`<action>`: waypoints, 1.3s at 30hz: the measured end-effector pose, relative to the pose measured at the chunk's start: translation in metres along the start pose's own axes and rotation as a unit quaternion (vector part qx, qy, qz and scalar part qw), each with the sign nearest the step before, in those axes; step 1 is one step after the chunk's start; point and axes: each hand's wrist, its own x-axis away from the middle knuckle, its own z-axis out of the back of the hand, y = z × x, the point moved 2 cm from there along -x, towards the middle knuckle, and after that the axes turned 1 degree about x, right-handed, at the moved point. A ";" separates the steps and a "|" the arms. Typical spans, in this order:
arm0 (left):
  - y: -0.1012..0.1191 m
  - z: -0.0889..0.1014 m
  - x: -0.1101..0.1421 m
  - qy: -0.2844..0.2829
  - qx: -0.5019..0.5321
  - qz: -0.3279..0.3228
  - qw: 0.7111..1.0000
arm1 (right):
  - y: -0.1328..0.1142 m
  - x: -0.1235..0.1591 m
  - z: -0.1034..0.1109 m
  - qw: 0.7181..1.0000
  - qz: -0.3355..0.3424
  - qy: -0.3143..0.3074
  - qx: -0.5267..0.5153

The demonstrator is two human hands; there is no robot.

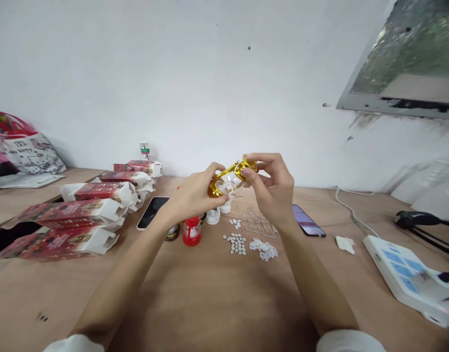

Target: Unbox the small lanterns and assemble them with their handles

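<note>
Raised above the table, a small gold lantern (pixel 230 179) with a clear middle lies tilted between my hands. My left hand (pixel 198 188) is closed around its wider end. The fingertips of my right hand (pixel 269 182) pinch the other gold end. Below stand a red lantern (pixel 191 231) and some white lantern parts (pixel 213 215), partly behind my left hand. Bent wire pieces (pixel 259 222), small round white pieces (pixel 236 244) and flat white pieces (pixel 263 249) lie in groups under my right hand.
Red and white printed boxes (pixel 100 212) are stacked at the left. One phone (pixel 151 213) lies beside them, another phone (pixel 308 221) right of my right arm. A white power strip (pixel 408 276) with a cable sits at the right. Behind the table rises a wall (pixel 210 88).
</note>
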 end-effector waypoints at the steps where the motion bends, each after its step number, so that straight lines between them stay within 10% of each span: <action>1: 0.001 0.000 0.000 0.007 0.005 -0.003 1.000 | 0.001 0.001 -0.003 1.000 -0.008 0.023 -0.003; 6: -0.002 0.005 -0.002 0.084 0.008 0.051 0.995 | 0.000 0.007 -0.012 0.990 0.005 0.122 0.077; 16: -0.006 0.011 -0.002 0.130 0.008 0.073 0.989 | -0.006 0.007 -0.020 0.973 0.044 0.010 0.225; 24: -0.011 0.022 0.003 0.114 0.067 0.061 0.989 | 0.007 -0.004 0.006 0.966 0.079 0.168 0.181; 39: -0.015 0.024 0.001 0.272 0.077 0.081 0.956 | -0.002 -0.001 -0.005 0.988 0.060 0.091 0.109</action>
